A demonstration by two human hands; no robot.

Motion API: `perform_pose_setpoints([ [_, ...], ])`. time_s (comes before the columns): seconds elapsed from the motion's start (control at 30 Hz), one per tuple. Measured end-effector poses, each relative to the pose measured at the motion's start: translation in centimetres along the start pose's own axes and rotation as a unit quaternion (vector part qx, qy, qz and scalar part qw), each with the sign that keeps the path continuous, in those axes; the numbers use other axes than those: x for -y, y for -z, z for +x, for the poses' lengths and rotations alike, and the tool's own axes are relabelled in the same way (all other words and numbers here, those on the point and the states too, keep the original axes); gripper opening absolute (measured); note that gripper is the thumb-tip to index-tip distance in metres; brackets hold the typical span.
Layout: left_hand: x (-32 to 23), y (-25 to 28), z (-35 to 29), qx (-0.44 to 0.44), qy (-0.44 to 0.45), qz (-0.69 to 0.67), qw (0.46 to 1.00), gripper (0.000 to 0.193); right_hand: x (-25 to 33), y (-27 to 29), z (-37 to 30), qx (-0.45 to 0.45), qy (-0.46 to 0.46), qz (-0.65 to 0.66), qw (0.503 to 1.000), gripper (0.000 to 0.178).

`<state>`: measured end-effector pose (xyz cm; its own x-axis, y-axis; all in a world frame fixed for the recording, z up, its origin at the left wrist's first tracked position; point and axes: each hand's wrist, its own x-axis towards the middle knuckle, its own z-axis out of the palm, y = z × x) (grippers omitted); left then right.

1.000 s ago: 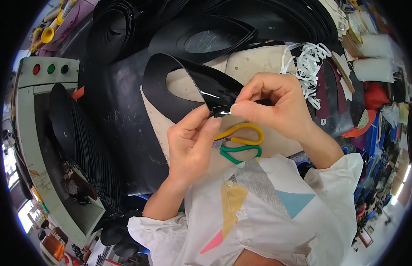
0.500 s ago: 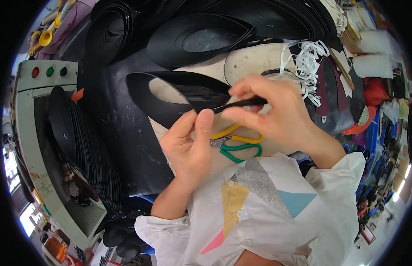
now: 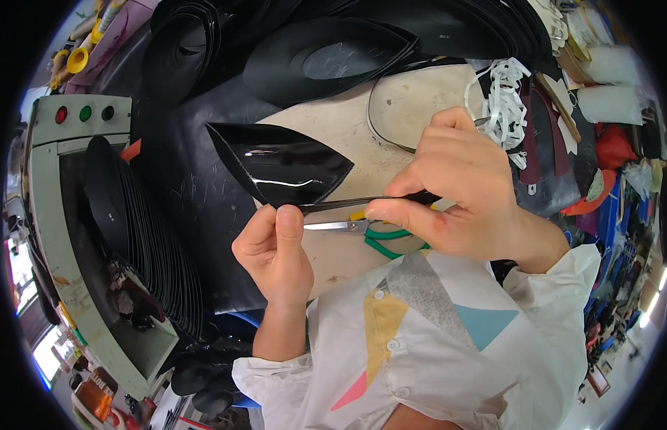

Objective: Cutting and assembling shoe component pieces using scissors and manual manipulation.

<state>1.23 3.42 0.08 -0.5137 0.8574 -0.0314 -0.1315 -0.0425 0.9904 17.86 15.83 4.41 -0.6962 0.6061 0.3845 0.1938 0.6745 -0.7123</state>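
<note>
A glossy black shoe upper [image 3: 290, 166] is stretched between my hands, above the pale work board [image 3: 412, 100]. Its shiny side faces up, and a stitched seam runs along its rim. My left hand [image 3: 276, 251] is closed, pinching the near edge between thumb and fingers. Farther right, my right hand [image 3: 448, 193] pinches the same edge, which looks like a thin dark band here. A dark end shows within the right fingers; whether it belongs to the upper I cannot tell. Below the band lie scissors [image 3: 355, 226] with yellow and green handles, partly covered by my right hand.
More black uppers [image 3: 305, 68] are piled at the back. Another stack [image 3: 140, 229] leans in a grey machine housing [image 3: 46, 158] on the left. White tape [image 3: 507, 100] lies tangled at the right, beside dark red strips [image 3: 531, 143]. A thin looped band [image 3: 373, 122] rests on the board.
The upper has turned from its open, ring-like side to its glossy side. My left hand has moved left and slightly nearer; my right hand has come slightly nearer, and the edge between them is straighter.
</note>
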Motion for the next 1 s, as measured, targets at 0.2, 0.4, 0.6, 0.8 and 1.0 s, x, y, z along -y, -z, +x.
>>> perform_pose_setpoints([
  [0.2, -0.4, 1.2, -0.9, 0.017, 0.035, -0.051, 0.998, 0.032, -0.5, -0.3, 0.3, 0.043, -0.083, 0.087, 0.992, 0.019],
  [0.4, -0.1, 2.7, -1.3, 0.065, 0.042, -0.121, 0.990, 0.023, -1.0, -1.4, 1.0, 0.139, -0.301, 0.275, 0.902, 0.023],
  [0.6, 0.4, 3.6, -1.1, 0.098, 0.041, -0.116, 0.988, 0.019, -3.3, -3.6, 0.0, 0.150, -0.230, 0.310, 0.910, 0.028],
  [0.8, -1.7, 1.1, -0.6, 0.020, 0.067, -0.077, 0.995, 0.041, -0.2, -4.3, 0.8, 0.089, -0.105, 0.280, 0.950, 0.030],
  [1.0, -3.2, 3.2, -0.1, 0.028, 0.237, -0.275, 0.931, 0.042, 0.8, -4.1, 0.6, 0.103, -0.028, 0.212, 0.971, 0.023],
])
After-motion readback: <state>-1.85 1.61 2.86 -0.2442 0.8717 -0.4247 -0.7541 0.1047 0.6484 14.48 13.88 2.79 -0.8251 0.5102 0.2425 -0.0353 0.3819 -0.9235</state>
